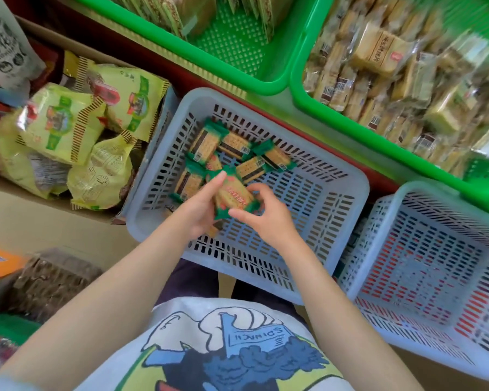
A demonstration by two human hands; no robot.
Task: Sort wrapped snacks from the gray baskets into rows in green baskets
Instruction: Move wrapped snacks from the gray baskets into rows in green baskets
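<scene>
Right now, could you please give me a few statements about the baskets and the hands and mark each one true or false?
1. Both hands hold green-ended cracker packs over the gray basket. True: left hand, right hand.
2. The gray basket under the hands has no packs left. False: several loose packs lie in its far corner.
3. The second gray basket at the right holds no snacks. True.
4. The green basket at the upper right is bare. False: it is full of clear-wrapped snacks.
5. Yellow-green bags sit left of the gray basket. True.
</scene>
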